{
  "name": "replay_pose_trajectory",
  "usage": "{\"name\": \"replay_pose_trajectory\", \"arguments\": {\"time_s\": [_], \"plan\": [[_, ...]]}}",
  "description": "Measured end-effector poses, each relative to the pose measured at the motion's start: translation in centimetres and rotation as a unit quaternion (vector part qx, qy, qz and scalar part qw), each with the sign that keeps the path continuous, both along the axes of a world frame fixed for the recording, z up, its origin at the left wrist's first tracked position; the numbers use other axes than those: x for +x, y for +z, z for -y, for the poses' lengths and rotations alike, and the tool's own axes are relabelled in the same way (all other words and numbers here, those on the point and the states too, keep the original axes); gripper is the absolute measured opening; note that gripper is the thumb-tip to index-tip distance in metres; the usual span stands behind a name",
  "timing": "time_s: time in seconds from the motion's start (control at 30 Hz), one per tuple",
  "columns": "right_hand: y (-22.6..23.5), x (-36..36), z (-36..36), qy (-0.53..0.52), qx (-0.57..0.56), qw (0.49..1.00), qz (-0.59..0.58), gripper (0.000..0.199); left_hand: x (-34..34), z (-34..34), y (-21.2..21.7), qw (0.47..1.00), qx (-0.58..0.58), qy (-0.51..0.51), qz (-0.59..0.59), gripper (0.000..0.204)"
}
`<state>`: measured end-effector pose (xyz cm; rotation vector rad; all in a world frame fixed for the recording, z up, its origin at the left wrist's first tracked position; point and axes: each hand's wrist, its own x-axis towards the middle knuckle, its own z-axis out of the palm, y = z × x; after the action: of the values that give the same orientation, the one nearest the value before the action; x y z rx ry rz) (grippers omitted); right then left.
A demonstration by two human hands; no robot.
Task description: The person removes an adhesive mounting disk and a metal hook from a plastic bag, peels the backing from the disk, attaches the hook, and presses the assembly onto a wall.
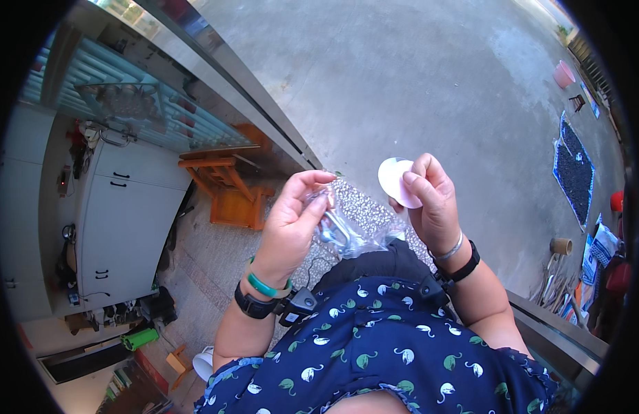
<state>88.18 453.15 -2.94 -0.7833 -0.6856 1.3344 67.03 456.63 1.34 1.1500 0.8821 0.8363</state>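
Observation:
My left hand (292, 221) pinches a clear plastic bag (354, 238) between thumb and fingers. Something metallic or shiny shows through the crinkled plastic, but its kind is not plain. The bag hangs over my lap, with the speckled stone step beneath it. To its right, my right hand (430, 200) grips a flat, round white disc (397, 181) by its edge, thumb on top. Part of the disc is pale pink near my thumb. The two hands are apart, both raised in front of me.
An orange wooden stool (233, 203) stands on the left, beside white cabinets (130, 214). A metal door frame (243, 83) runs diagonally past them. Across the concrete yard (416, 76) lie a dark mat (573, 169) with a blue edge and a pink bucket (563, 74).

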Motion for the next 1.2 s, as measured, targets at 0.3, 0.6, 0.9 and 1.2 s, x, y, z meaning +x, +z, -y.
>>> {"name": "replay_pose_trajectory", "arguments": {"time_s": [0.3, 0.6, 0.9, 1.2], "plan": [[-0.9, 1.9, -0.7, 0.029, -0.033, 0.998, 0.047, 0.027, -1.0, -0.6, -1.3, 0.993, 0.022, 0.003, -0.118, 0.02], [0.2, -1.0, -0.6, 0.097, -0.015, 0.964, 0.246, 0.018, 2.2, 1.3, -0.7, 0.986, -0.082, -0.104, -0.102, 0.026], [0.5, -1.5, -1.1, 0.234, 0.005, 0.966, 0.11, 0.034, 1.8, 1.7, -2.7, 0.989, -0.098, -0.083, -0.078, 0.026], [0.0, -0.2, -1.8, 0.104, 0.02, 0.991, 0.077, 0.02, 2.0, 1.1, -3.2, 0.99, -0.118, 0.076, 0.016, 0.029]]}}
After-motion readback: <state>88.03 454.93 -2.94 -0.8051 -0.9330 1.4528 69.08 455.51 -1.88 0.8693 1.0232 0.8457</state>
